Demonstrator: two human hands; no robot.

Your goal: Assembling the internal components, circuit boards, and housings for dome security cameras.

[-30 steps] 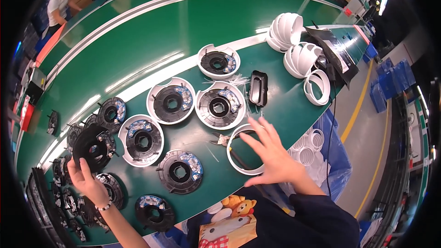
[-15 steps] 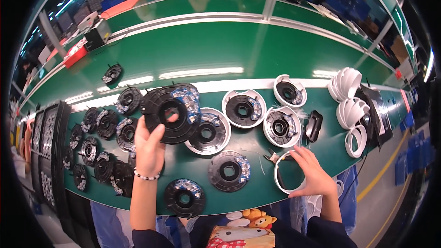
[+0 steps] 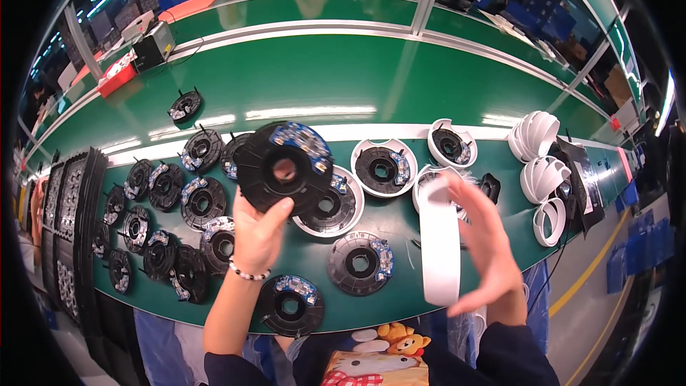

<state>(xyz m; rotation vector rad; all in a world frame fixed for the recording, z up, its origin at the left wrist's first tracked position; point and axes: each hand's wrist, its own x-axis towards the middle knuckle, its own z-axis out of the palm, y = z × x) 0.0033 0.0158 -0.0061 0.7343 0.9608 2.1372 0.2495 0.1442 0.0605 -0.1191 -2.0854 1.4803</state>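
My left hand (image 3: 259, 243) grips a round black plastic disc (image 3: 259, 171) at its lower edge, holding it above the bench. The disc has a round hole in its middle and a curved blue circuit board on its upper right. In my right hand (image 3: 494, 254) is a white plastic ring (image 3: 440, 261), raised and turned edge-on, its wide band facing left. Below and between my hands, a loose black disc (image 3: 349, 277) lies on the green bench. Another disc (image 3: 275, 316) sits at the bench's front edge. Behind, a white ring with a disc inside (image 3: 382, 191) lies flat.
Several black discs (image 3: 202, 220) crowd the bench's left side. Stacked white rings (image 3: 537, 136) stand at the far right beside a black sheet (image 3: 584, 193). Black trays (image 3: 68, 221) rise at the left. A metal rail (image 3: 321, 28) crosses behind, with other people beyond it.
My right hand has lifted the white ring off the bench and turned it edge-on. My left hand, with the black disc, has shifted slightly right.
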